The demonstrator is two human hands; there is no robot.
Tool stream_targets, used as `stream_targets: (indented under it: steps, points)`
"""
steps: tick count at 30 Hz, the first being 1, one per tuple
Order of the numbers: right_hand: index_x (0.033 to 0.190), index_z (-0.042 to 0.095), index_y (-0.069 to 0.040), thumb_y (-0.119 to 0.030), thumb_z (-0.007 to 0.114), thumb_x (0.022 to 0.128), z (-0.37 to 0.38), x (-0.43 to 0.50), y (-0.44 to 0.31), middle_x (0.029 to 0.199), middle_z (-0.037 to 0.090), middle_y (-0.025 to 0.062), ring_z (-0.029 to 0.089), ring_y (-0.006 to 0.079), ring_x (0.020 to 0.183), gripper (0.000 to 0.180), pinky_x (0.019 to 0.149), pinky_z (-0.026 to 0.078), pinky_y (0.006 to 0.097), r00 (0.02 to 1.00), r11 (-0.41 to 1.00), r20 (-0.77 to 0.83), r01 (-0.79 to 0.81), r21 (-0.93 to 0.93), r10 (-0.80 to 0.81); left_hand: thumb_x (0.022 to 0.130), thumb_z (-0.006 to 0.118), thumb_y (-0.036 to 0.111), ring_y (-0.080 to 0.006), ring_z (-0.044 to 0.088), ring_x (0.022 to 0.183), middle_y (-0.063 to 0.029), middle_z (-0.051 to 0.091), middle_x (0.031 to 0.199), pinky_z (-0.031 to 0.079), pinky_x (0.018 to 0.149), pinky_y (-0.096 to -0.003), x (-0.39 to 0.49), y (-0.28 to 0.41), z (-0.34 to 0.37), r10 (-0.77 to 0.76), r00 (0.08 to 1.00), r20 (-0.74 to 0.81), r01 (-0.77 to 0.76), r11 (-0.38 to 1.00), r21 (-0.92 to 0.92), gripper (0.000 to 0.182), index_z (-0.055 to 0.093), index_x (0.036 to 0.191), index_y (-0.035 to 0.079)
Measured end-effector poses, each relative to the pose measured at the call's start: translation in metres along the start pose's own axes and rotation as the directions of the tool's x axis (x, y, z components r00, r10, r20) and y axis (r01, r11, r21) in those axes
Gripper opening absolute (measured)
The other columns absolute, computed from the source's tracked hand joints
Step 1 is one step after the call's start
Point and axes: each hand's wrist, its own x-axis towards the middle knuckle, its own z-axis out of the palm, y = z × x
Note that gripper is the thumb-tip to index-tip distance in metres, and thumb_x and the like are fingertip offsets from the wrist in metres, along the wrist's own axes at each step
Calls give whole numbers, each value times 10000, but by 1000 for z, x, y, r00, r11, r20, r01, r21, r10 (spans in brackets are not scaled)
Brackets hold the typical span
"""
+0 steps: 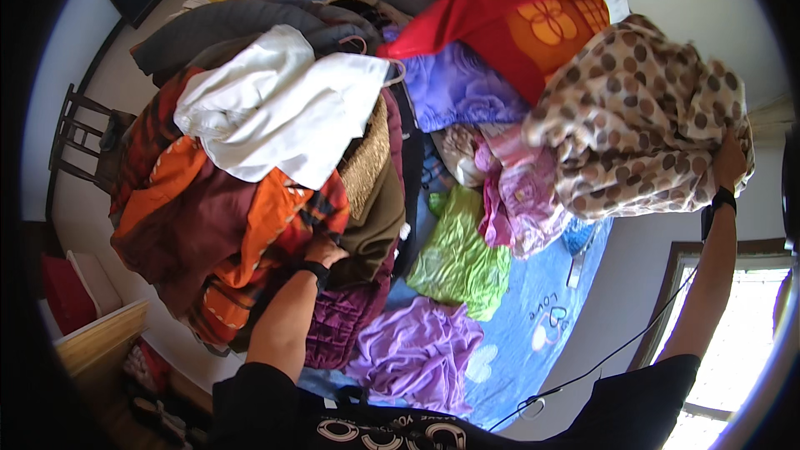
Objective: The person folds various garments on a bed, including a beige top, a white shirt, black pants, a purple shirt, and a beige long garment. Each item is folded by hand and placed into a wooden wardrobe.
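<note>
Raised at the right, my right hand [730, 165] grips a cream cloth with brown polka dots [637, 131], which hangs bunched to its left. My left hand [325, 253] rests at the orange and black patterned garment [231, 306] in a big clothes pile; its fingers are partly hidden, so its hold is unclear. A white satin garment [287, 112] lies on top of that pile, beside an olive garment [378, 219]. On the blue bedspread [531, 337] lie a crumpled lilac cloth [419, 350], a lime green cloth [465, 256] and a pink floral cloth [525, 194].
A red and orange cloth [481, 6] and a purple rose-patterned cloth [462, 87] lie at the far side. A dark wooden chair [81, 134] stands at the left, a bright window [737, 325] is at the right, and a thin black cable [600, 362] runs across the lower right.
</note>
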Motion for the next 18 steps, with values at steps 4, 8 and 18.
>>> stream_targets:
  steps: [4,8,18]
  points:
    - [1277,471,-50,-86,474,849,76,-27,-52,1103,577,175,566,368,963,430,772,460,445,983,962,-149,143,231,-111,599,775,485,-287,446,1252,-178,489,1335,328,1061,-370,8,-7,7,110,979,-174,-61,962,264,859,496,1260,14]
    - [1326,393,19,-138,623,747,126,-75,-199,1244,502,255,492,408,1129,642,953,404,441,853,629,384,-88,772,-353,648,700,557,-264,462,1240,-158,499,1338,311,1063,-371,15,-7,8,-38,993,-114,69,955,288,847,492,1285,38]
    - [1300,420,8,-133,662,729,125,-148,-282,1310,399,283,397,468,1180,637,1011,341,485,853,670,313,56,740,-417,670,677,534,-275,543,1102,-137,601,1157,384,963,-369,7,-2,4,110,980,-164,-44,932,360,664,581,1127,62]
